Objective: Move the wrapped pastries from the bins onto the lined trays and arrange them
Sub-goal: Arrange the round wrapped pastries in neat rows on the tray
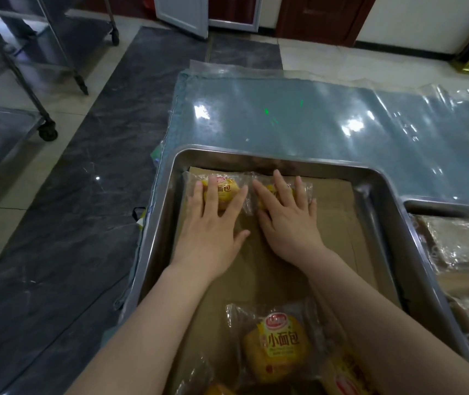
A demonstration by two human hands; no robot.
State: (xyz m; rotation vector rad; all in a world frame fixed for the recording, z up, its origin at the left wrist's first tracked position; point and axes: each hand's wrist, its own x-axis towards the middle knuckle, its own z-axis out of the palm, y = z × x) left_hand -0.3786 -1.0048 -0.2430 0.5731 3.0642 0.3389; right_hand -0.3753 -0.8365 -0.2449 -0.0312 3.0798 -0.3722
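Observation:
A steel tray (381, 195) lined with brown paper (338, 212) lies in front of me. Two wrapped yellow pastries sit side by side near its far edge. My left hand (216, 220) presses flat on the left pastry (227, 192), fingers spread and straight. My right hand (287, 215) lies flat on the right pastry (267, 189), which is mostly hidden under the fingers. Closer to me, between my forearms, lie more wrapped pastries: one (277, 346) with a yellow label faces up, and others are cut off by the frame's bottom edge.
A second tray (449, 205) at the right holds several clear-wrapped pale pastries (461, 243). The trays rest on a table under shiny plastic sheeting (313, 121). A metal wheeled rack (36, 81) stands on the tiled floor at the far left.

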